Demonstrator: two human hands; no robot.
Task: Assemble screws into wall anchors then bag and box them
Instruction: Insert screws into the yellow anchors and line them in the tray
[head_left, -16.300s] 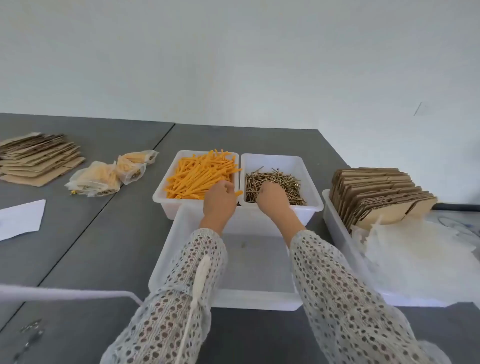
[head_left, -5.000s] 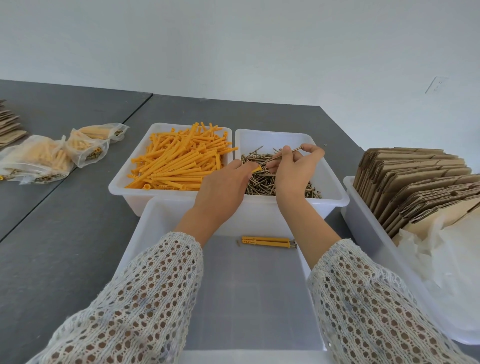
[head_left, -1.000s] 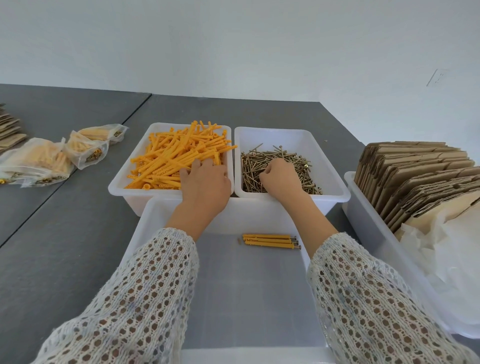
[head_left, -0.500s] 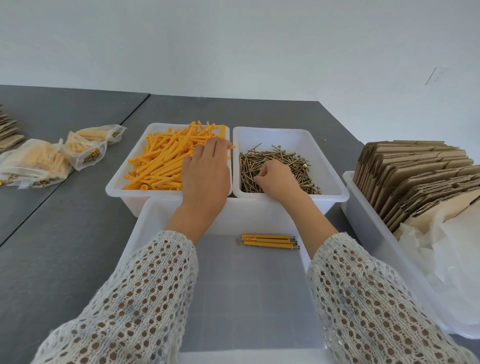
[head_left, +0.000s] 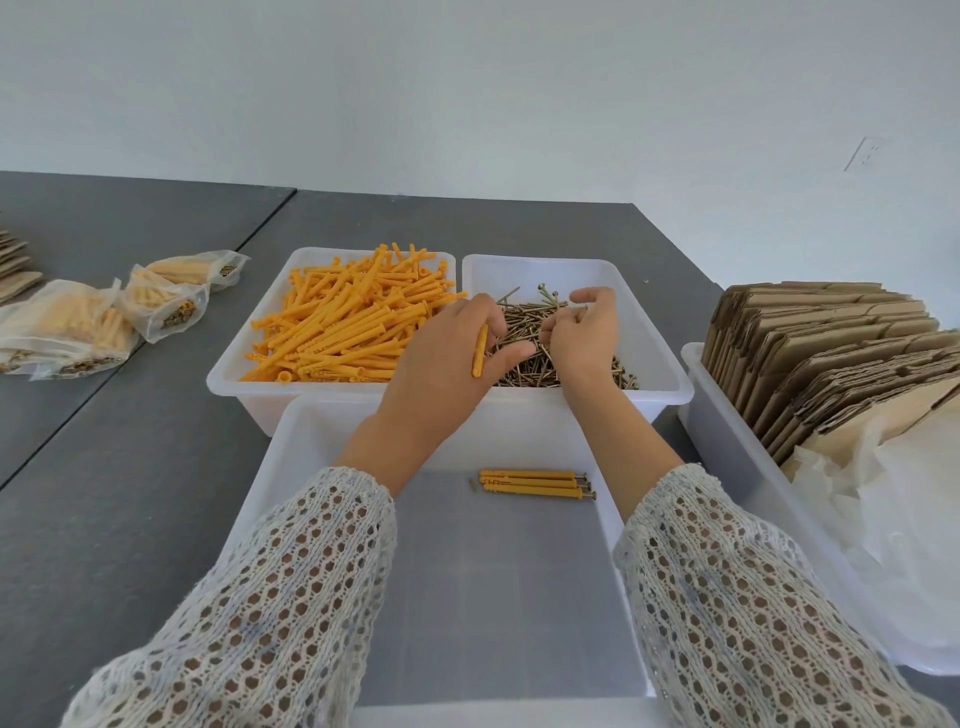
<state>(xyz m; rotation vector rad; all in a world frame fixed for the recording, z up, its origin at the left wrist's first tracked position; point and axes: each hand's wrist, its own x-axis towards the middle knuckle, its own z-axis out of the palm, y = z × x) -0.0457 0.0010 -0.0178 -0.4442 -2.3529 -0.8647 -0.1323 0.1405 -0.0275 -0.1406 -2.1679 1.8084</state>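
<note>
My left hand (head_left: 447, 358) holds one orange wall anchor (head_left: 480, 351) above the near edge of the screw bin (head_left: 670, 374). My right hand (head_left: 584, 335) hovers over the pile of brass screws (head_left: 524, 317) with curled fingers pinching a screw. The bin of loose orange anchors (head_left: 343, 327) sits to the left. In the large white bin (head_left: 291, 467) nearest me lie three anchors with screws fitted (head_left: 535, 483).
Filled plastic bags (head_left: 104, 317) of anchors lie on the grey table at the left. A white tray at the right (head_left: 727, 452) holds flat cardboard boxes (head_left: 831, 353) and empty clear bags (head_left: 893, 499). More flat cardboard (head_left: 15, 265) lies at the far left edge.
My left hand has lifted an anchor out of the orange bin and moved right over the screw bin. My right hand rose from the screws toward it.
</note>
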